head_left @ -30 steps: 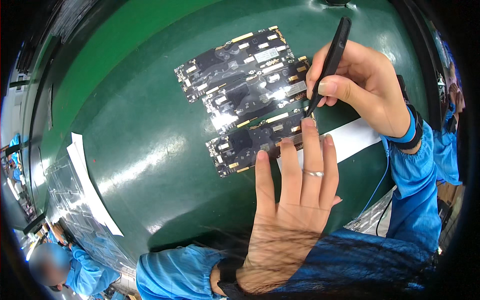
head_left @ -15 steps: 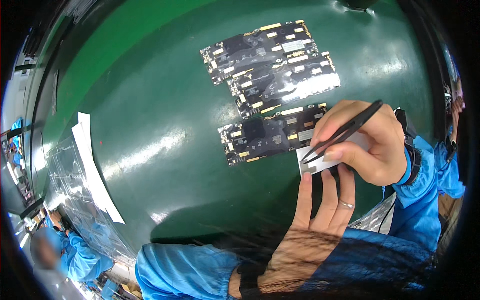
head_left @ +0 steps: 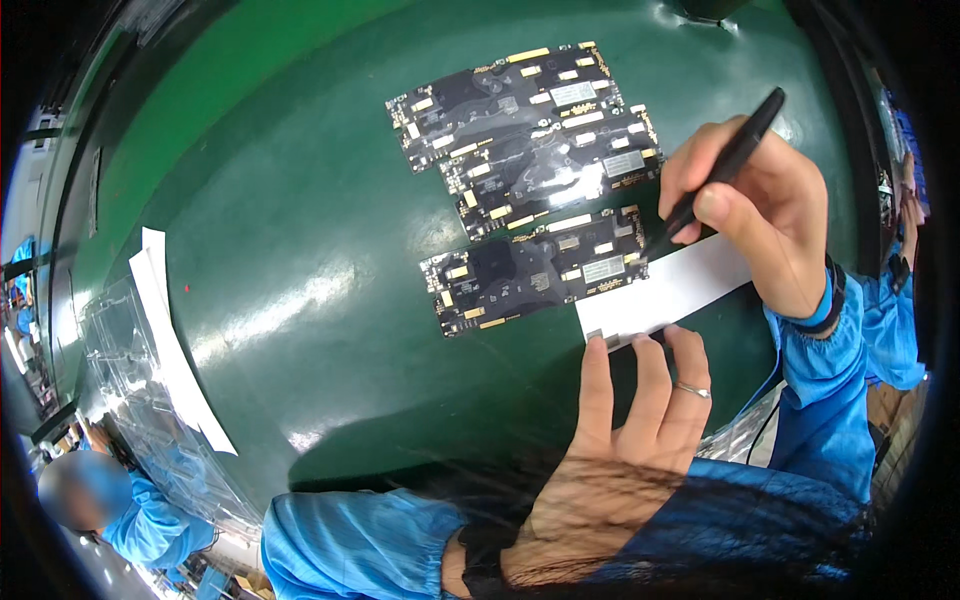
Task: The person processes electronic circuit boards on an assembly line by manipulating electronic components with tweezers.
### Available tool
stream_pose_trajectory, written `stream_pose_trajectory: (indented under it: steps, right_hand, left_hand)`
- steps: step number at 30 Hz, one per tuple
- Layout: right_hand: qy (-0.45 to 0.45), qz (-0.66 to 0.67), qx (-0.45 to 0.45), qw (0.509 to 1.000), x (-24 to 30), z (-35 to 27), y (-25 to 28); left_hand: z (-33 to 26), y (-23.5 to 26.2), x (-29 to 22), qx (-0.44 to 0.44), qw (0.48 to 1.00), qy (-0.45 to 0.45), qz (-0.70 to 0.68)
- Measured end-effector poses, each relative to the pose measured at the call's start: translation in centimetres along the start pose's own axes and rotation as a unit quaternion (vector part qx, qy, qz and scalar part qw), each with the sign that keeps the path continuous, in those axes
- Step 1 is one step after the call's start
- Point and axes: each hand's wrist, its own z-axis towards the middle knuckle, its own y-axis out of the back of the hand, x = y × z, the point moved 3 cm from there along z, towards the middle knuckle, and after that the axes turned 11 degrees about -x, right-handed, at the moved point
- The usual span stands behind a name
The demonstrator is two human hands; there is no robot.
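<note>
On the green counter (head_left: 300, 200), just right of its middle, a white paper strip (head_left: 665, 290) lies slanted, its lower left end under the fingertips (head_left: 597, 345) of the left hand (head_left: 620, 450). That hand lies flat and spread, palm down, three fingers pressing the strip's near edge, with a ring on one finger. At the strip's lower left corner, a small grey tab (head_left: 594, 335) sits just beside the index fingertip. The right hand (head_left: 765, 215) is closed around a black pen-like tool (head_left: 722, 170), held between thumb and fingers, its tip slanting down to the strip's upper edge close to the nearest circuit board (head_left: 535, 270). This dark board, with gold contacts and pale labels, touches the strip's left end. Two more boards of the same kind lie beyond it: a middle board (head_left: 555, 175) and a far board (head_left: 500, 100), each overlapping the next. Both forearms wear blue sleeves (head_left: 360, 545), the right one with a dark wrist strap (head_left: 832, 300). Well apart, at the counter's left edge, lie white paper sheets (head_left: 170, 340) and clear plastic trays (head_left: 140, 420). Another person in blue (head_left: 110, 510) shows at the lower left.
</note>
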Motion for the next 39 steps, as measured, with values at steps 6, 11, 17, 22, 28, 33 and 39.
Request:
stream_pose_trajectory:
  steps: [6, 11, 17, 22, 28, 33, 39]
  right_hand:
    - [-0.032, 0.015, 0.023, 0.999, -0.9, 0.6, 0.3]
    - [-0.032, 0.022, 0.044, 0.998, -1.0, 0.6, 0.2]
    - [-0.046, 0.016, 0.048, 0.998, -1.0, 0.7, 0.2]
    - [-0.042, 0.018, 0.046, 0.998, -0.7, 0.7, 0.1]
    - [-0.044, 0.029, 0.037, 0.998, -1.1, 0.6, 0.2]
    - [-0.042, 0.012, 0.038, 0.998, -0.8, 0.5, 0.5]
    - [-0.034, 0.008, 0.041, 0.999, -1.3, 0.7, 0.3]
  left_hand:
    - [1.2, 0.3, 1.5, -0.009, 0.999, 0.041, 0.03]
    - [0.8, -0.2, 1.6, 0.008, 0.998, 0.04, 0.056]
    - [1.0, -0.2, 1.6, 0.01, 0.998, 0.045, 0.051]
    - [0.9, -0.3, 1.5, -0.005, 0.998, 0.045, 0.052]
    - [0.8, -0.7, 1.4, -0.009, 0.998, 0.053, 0.045]
    - [1.1, 0.2, 1.4, 0.008, 0.997, 0.048, 0.054]
    - [1.2, 0.1, 2.2, -0.013, 0.997, 0.073, 0.028]
